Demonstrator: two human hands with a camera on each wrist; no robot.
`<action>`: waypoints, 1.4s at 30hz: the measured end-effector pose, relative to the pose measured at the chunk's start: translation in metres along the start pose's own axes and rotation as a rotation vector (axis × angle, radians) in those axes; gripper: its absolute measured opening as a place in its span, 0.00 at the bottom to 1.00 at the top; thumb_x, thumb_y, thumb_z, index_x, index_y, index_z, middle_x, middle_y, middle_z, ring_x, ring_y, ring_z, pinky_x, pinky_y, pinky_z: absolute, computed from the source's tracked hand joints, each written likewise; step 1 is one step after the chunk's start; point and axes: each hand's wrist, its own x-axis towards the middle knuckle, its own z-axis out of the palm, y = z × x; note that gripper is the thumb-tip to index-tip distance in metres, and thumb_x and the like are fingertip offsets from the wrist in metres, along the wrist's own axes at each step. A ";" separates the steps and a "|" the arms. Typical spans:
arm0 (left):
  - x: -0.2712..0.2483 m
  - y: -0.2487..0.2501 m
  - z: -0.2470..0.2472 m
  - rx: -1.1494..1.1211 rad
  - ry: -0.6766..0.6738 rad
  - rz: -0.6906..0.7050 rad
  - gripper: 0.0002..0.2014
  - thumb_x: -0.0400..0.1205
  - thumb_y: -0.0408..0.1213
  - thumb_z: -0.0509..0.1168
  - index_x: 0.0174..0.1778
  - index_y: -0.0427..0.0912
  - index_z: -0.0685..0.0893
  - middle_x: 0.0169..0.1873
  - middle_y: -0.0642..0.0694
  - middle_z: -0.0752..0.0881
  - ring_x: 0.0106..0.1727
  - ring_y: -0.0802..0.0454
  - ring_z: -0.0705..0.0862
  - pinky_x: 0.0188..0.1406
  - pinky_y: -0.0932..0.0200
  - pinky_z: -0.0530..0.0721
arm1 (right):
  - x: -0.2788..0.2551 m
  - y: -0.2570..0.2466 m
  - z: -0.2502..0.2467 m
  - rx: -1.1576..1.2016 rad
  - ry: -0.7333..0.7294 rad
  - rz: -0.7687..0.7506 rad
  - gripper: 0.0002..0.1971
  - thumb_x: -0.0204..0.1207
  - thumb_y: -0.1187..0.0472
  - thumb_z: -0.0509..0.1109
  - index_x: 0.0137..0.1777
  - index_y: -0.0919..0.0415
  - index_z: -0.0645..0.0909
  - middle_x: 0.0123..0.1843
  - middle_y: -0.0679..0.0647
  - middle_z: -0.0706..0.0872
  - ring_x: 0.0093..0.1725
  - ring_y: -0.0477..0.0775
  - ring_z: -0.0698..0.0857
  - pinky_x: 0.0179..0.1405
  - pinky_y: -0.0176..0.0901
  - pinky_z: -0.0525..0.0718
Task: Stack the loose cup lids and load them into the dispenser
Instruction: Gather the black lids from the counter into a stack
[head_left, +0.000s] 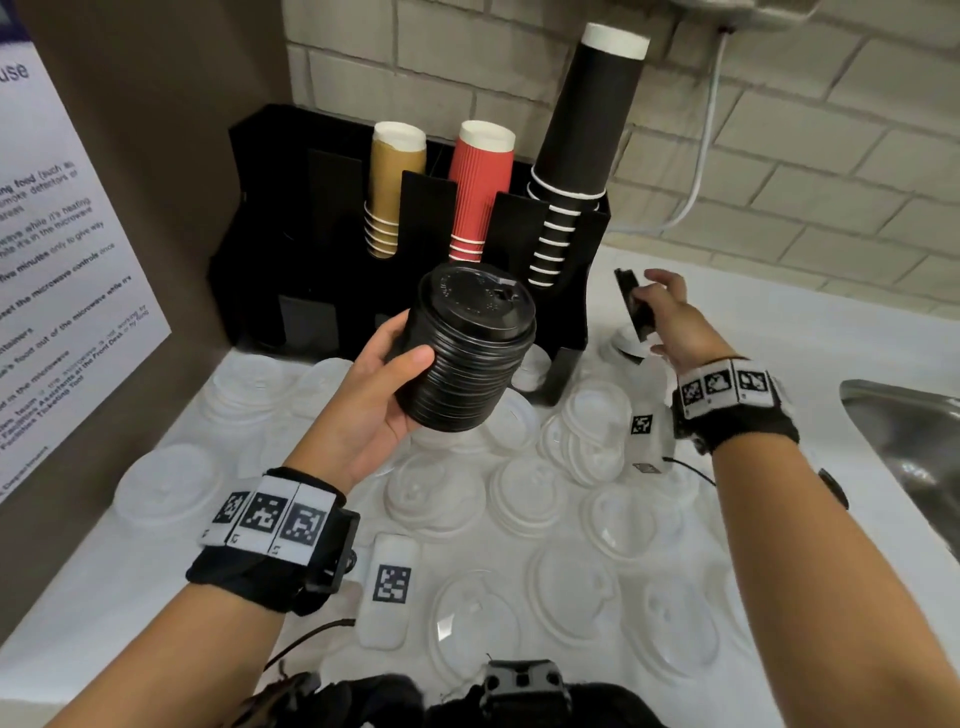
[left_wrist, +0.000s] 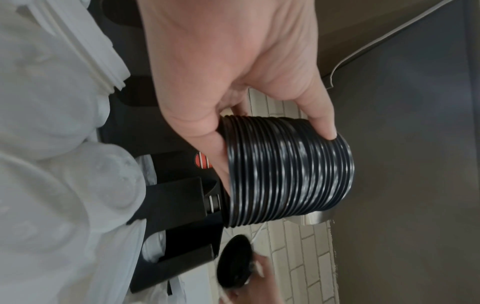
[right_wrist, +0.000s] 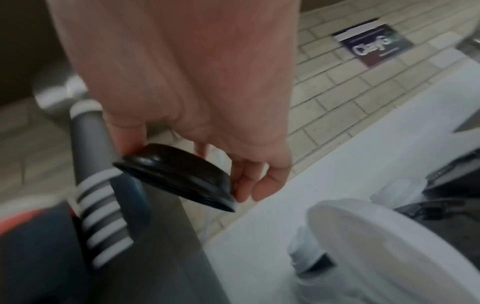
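My left hand (head_left: 387, 379) (left_wrist: 272, 127) grips a tall stack of black lids (head_left: 467, 348) (left_wrist: 288, 170), held tilted in the air in front of the black dispenser (head_left: 322, 218). To the right of the dispenser, my right hand (head_left: 660, 312) (right_wrist: 182, 162) pinches a single black lid (head_left: 635, 304) (right_wrist: 176, 176) by its edges, lifted on edge above the counter. Many loose translucent white lids (head_left: 530, 493) lie spread over the white counter (head_left: 78, 613) below both hands.
The dispenser holds rows of gold cups (head_left: 389, 187), red cups (head_left: 478, 187) and black cups (head_left: 582, 150). A steel sink (head_left: 914, 447) lies at the right. A brown side wall with a notice (head_left: 57, 260) stands at the left. White marker tags (head_left: 392, 587) lie among the lids.
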 end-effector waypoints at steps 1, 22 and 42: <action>0.000 -0.002 0.002 -0.004 -0.009 -0.008 0.38 0.72 0.39 0.69 0.80 0.41 0.68 0.65 0.42 0.82 0.65 0.46 0.83 0.61 0.47 0.86 | -0.015 -0.006 0.000 0.117 0.029 -0.042 0.29 0.67 0.42 0.59 0.70 0.44 0.68 0.46 0.45 0.87 0.39 0.45 0.79 0.43 0.46 0.73; 0.005 -0.009 0.013 0.064 -0.135 -0.026 0.31 0.65 0.44 0.76 0.67 0.55 0.81 0.60 0.49 0.86 0.56 0.52 0.89 0.43 0.58 0.88 | -0.154 -0.073 0.043 0.184 -0.194 -0.541 0.18 0.73 0.61 0.72 0.63 0.57 0.83 0.66 0.57 0.82 0.67 0.55 0.81 0.60 0.53 0.81; 0.014 -0.018 0.010 -0.007 -0.091 -0.060 0.30 0.74 0.38 0.67 0.75 0.48 0.74 0.57 0.49 0.88 0.57 0.52 0.88 0.48 0.56 0.89 | -0.111 -0.045 0.004 0.174 0.088 -0.414 0.16 0.75 0.43 0.66 0.63 0.30 0.78 0.69 0.42 0.76 0.63 0.37 0.78 0.53 0.31 0.80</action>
